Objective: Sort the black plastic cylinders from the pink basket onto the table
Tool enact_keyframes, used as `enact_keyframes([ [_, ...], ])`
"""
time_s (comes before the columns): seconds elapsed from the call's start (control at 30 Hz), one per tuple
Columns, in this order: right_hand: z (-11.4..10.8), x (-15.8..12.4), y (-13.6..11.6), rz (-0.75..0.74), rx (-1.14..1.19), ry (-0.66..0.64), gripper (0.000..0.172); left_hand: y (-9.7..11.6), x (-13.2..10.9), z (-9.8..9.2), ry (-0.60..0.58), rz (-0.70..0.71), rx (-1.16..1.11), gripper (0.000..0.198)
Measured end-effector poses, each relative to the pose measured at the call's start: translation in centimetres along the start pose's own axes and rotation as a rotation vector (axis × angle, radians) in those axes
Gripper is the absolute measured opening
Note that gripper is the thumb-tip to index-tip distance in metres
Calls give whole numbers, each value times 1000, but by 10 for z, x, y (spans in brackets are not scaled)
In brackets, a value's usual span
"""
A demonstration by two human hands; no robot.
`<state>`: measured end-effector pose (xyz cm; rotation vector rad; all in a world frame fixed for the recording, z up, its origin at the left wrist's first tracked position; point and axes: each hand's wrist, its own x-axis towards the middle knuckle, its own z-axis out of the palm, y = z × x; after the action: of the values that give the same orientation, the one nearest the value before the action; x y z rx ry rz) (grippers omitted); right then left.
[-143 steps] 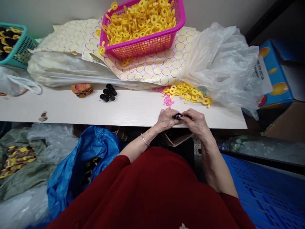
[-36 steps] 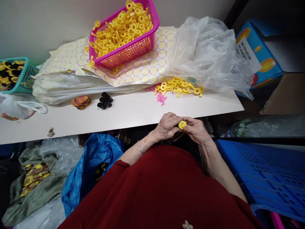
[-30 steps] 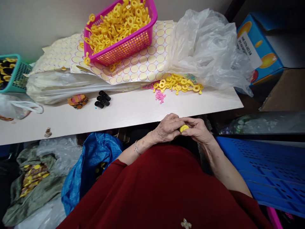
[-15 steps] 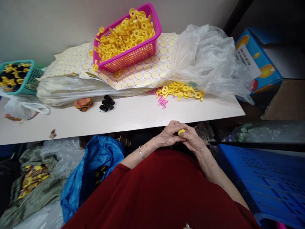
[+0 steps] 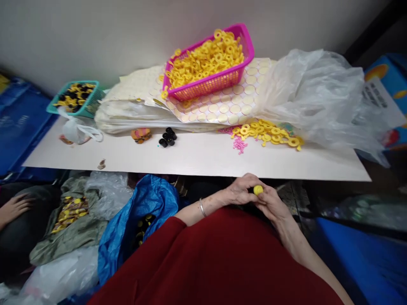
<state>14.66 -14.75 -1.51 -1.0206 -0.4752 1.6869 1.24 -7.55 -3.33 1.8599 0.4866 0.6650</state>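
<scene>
My left hand (image 5: pixel 241 191) and my right hand (image 5: pixel 271 204) meet just below the front edge of the white table (image 5: pixel 190 156), over my lap. Both are closed on one small yellow ring part (image 5: pixel 258 189) pinched between their fingertips. A loose pile of yellow rings (image 5: pixel 269 132) and a scatter of small pink beads (image 5: pixel 238 144) lie on the table just beyond my hands. Farther left sit a few black cylinders (image 5: pixel 167 137).
A pink basket (image 5: pixel 210 80) heaped with yellow rings rests on sticker sheets (image 5: pixel 222 106) at the back. A teal basket (image 5: pixel 76 98) stands far left, a crumpled clear bag (image 5: pixel 321 97) at right. A blue bag (image 5: pixel 143 212) lies below; another person's hand (image 5: pixel 14 207) shows at left.
The black part held earlier gave way to a yellow ring. My hands sank slightly below the table edge, still pinching it. The view swung left, revealing the blue crate and another person's hand.
</scene>
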Motion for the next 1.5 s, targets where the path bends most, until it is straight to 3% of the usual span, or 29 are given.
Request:
enact_keyframes([
  [0.13, 8, -2, -10, 30, -21, 15, 55, 3, -2, -4, 67, 0, -68, 45],
  [0.23, 12, -4, -13, 12, -41, 39, 58, 8, -1, -4, 84, -1, -92, 37],
  [0.4, 15, -9, -8, -88, -124, 82, 41, 16, -3, 5, 90, 29, -68, 26],
  [0.6, -2, 3, 11, 60, -51, 7, 36, 4, -9, 3, 83, -132, 64, 31],
  [0.87, 22, 0, -8, 141, -13, -57, 47, 19, -18, -9, 24, 139, 234, 13],
  [0.97, 14, -4, -9, 131, -89, -45, 45, 21, -16, -9, -57, 209, 271, 13],
  [1.03, 0, -2, -5, 124, -212, -33, 42, 14, -18, -17, -80, 231, 312, 23],
  [1.07, -8, 2, -2, 118, -312, -7, 45, 7, -21, -26, -21, 223, 348, 33],
  [1.1, -15, 7, 0, 94, -456, 44, 47, 0, -26, -39, 115, 190, 398, 41],
  [1.17, -23, 18, 2, 37, -892, 121, 45, -14, -41, -76, 565, 41, 514, 49],
  [1.23, -20, 26, 2, 27, -1418, 106, 37, -21, -59, -123, 1111, -248, 610, 42],
  [1.27, -16, 29, 1, 64, -1655, 54, 33, -23, -68, -147, 1314, -432, 640, 39],
  [1.3, -11, 32, 0, 127, -1846, -24, 31, -23, -75, -171, 1435, -605, 661, 39],
  [1.33, -5, 36, 0, 229, -1974, -116, 31, -24, -81, -192, 1467, -663, 655, 43],
  [1.4, 3, 46, 2, 314, -2001, -151, 26, -24, -87, -226, 1452, -696, 624, 51],
  [1.5, 4, 63, 9, 421, -2005, -194, 20, -30, -90, -255, 1371, -685, 568, 40],
])
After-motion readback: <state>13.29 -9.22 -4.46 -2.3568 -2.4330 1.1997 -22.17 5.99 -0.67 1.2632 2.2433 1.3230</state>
